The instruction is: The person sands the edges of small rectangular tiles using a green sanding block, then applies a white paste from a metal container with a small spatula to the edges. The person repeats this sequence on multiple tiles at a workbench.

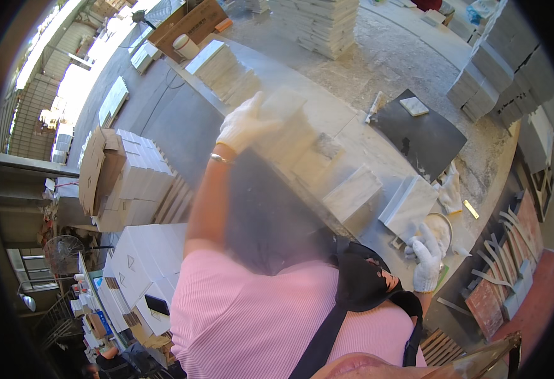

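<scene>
My left hand (244, 125), in a white glove, reaches out over the worktable (337, 114). Its fingers are stretched and the thumb stands apart. Right beside it is a row of pale stone tiles (292, 136), smeared by motion; whether the fingers touch them I cannot tell. My right hand (425, 260), gloved too, is at the near right end of the table. Its fingers are partly bent and apart, with nothing visible between them, close to a round pale bowl (440, 228). Marbled tiles stand between the hands, a tile block (352, 191) and another tile stack (408, 203).
A black board (417, 136) bears a small white tile (414, 106). A loose glove (450, 189) and a yellow strip (471, 210) lie near the right hand. Tall tile stacks (315, 22) rise behind. White boxes (141, 174) stand left; a phone (157, 304) lies on more boxes.
</scene>
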The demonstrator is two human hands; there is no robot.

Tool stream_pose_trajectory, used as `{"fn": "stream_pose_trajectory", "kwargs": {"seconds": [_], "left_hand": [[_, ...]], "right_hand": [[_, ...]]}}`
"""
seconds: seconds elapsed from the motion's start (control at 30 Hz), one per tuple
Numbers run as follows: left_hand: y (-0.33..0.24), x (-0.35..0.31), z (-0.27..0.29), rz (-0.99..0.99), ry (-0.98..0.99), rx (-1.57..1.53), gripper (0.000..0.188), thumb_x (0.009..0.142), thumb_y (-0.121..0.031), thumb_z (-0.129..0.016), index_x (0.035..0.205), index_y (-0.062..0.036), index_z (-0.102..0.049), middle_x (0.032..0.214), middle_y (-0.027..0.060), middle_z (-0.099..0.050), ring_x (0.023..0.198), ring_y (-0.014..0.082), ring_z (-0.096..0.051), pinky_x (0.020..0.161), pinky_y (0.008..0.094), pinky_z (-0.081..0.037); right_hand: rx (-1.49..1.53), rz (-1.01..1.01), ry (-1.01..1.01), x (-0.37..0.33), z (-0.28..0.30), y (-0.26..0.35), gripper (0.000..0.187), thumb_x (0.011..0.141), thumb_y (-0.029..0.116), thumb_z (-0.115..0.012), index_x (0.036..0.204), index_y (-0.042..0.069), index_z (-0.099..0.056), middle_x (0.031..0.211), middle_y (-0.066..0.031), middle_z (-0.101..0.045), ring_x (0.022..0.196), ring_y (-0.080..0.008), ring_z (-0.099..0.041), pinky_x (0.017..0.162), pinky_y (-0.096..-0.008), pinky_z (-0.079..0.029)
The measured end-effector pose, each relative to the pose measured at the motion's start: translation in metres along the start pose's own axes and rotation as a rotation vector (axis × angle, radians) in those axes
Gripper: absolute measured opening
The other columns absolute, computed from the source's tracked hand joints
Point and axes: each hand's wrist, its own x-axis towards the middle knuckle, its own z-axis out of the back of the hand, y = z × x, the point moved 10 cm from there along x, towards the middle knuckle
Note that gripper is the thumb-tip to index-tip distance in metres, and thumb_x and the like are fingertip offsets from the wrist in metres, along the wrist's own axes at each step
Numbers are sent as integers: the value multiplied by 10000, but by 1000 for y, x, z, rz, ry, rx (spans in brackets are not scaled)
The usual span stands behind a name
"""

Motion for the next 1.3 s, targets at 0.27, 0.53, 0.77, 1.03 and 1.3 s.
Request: {"fn": "stream_pose_trajectory", "kwargs": {"seconds": [0.27,0.53,0.77,1.03,1.3], "left_hand": [[-9,3,-14,101,69,-32,1210,649,-575,-836,1634,-90,-328,1461,214,-608,1300,401,-616,1063,445,-503],[10,-12,-11,68,-110,-69,1184,649,-521,-851,1623,-78,-344,1420,224,-633,1282,394,-629,1057,441,-509],[14,-11,-17,34,-97,-36,1171,656,-516,-836,1628,-86,-344,1498,232,-557,1335,391,-587,1075,449,-500],[9,1,-18,-30,-87,-29,1166,648,-468,-875,1621,-115,-337,1485,208,-562,1304,394,-597,1052,470,-505],[-44,-43,8,-256,-325,-186,892,812,-437,-835,1556,-87,-490,1480,217,-588,1315,393,-600,1075,454,-507]], "right_hand": [[14,-1,-8,1,7,-3,579,941,147,-680,1460,-74,-550,971,-73,-703,821,-154,-665,729,-277,-537],[60,42,-90,0,17,-7,564,907,104,-664,1436,-72,-581,917,-111,-701,705,-158,-654,600,-276,-519],[60,55,-52,6,11,-4,542,910,89,-658,1420,-82,-593,918,-116,-709,713,-156,-657,612,-275,-525],[13,59,-28,9,14,-8,551,909,101,-656,1430,-68,-590,924,-115,-710,734,-154,-657,639,-275,-534],[-38,41,-46,2,19,-9,628,908,150,-633,1490,-59,-525,926,-103,-685,727,-154,-621,638,-275,-485]]}}
